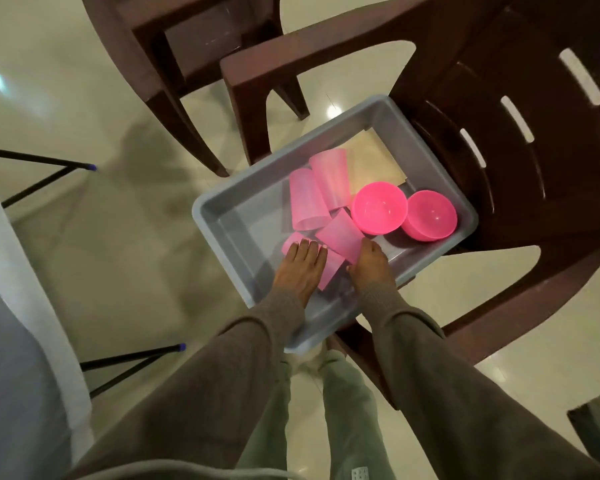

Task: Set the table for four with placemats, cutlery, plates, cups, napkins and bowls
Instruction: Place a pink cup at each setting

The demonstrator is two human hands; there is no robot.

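Observation:
A grey plastic tub sits on the seat of a brown plastic chair. Inside lie several translucent pink cups on their sides, two of them at the far side. Two bright pink bowls stand upright at the tub's right end. Beige folded napkins lie at the far corner. My left hand rests on top of the nearest cup, fingers laid straight across it. My right hand grips another pink cup; that cup hides its fingertips.
A second brown chair stands beyond the tub. At the left is a table edge with a white cloth and black legs with purple tips. The floor is glossy cream tile. My legs are below the tub.

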